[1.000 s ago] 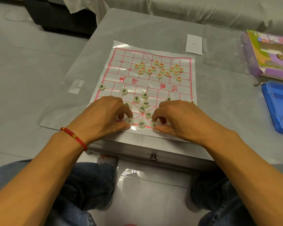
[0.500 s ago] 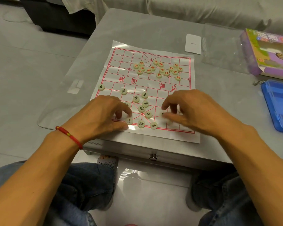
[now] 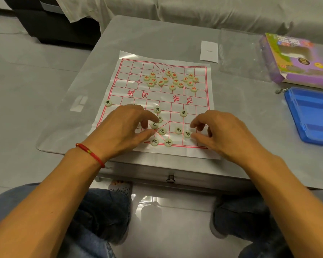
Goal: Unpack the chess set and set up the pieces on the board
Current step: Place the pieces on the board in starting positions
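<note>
Right hand (image 3: 220, 131) lower right of frame, thumb and forefinger pinching black chariot piece (image 3: 187, 134) on board (image 3: 198, 75)'s near row. Left hand (image 3: 123, 127) fingertips press piece (image 3: 154, 125) near centre. Red pieces (image 3: 172, 81) heaped upper middle.

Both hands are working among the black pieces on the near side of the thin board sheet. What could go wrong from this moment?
1. The left hand covers several black pieces; its fingers could knock the neighbours off their grid points.
2. The board sheet is thin plastic with creases; a push from the right hand on the piece at its fingertips may slide the sheet and disturb the placed pieces.
3. The red pieces lie in a tight cluster, so they are easy to scatter.
</note>
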A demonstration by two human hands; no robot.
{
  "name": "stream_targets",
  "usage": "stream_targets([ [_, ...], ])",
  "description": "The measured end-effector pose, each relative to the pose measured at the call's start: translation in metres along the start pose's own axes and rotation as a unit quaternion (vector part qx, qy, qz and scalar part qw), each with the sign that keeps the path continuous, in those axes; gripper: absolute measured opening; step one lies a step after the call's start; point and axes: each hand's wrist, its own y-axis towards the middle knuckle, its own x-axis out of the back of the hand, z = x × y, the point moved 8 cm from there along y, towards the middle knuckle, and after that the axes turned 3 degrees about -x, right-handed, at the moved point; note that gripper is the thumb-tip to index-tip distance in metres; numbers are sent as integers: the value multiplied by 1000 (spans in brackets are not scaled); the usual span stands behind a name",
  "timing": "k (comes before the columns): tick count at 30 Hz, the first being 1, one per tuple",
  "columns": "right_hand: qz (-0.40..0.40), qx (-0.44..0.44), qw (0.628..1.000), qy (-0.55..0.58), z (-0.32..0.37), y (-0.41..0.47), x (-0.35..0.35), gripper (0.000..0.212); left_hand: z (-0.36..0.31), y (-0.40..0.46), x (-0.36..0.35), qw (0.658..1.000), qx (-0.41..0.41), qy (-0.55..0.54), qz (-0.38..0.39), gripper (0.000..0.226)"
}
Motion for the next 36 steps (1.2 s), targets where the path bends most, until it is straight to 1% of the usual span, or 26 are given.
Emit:
stream_targets([
  [3,-27,-5,1000,3,5,1,-3,37,-8,4,-7,1000,-17,5,-7,34],
  [7,-32,1,999,-21,6,-2,-9,30,-23,12,-15,999,-40,17,-13,34],
  [12,-33,-3,999,-42,-2,-10,-7,26,-44,26,-26,997,-52,58,-11,39],
  [17,-19,-38,998,-51,-26,-26,-2,28,-46,36,-37,997,-41,66,15,33],
  [22,-40,-69,996,-31,-48,-46,-2,28,-55,39,-38,996,-52,75,20,32],
  [28,-57,-59,996,19,-58,-58,-6,30,-87,28,-45,990,-126,64,22,29],
  [32,-58,-28,998,20,-54,-58,-10,35,-93,28,-54,989,-127,65,34,30],
  [36,-56,-9,998,31,-52,-55,-12,26,-93,30,-57,989,-128,66,44,30],
])
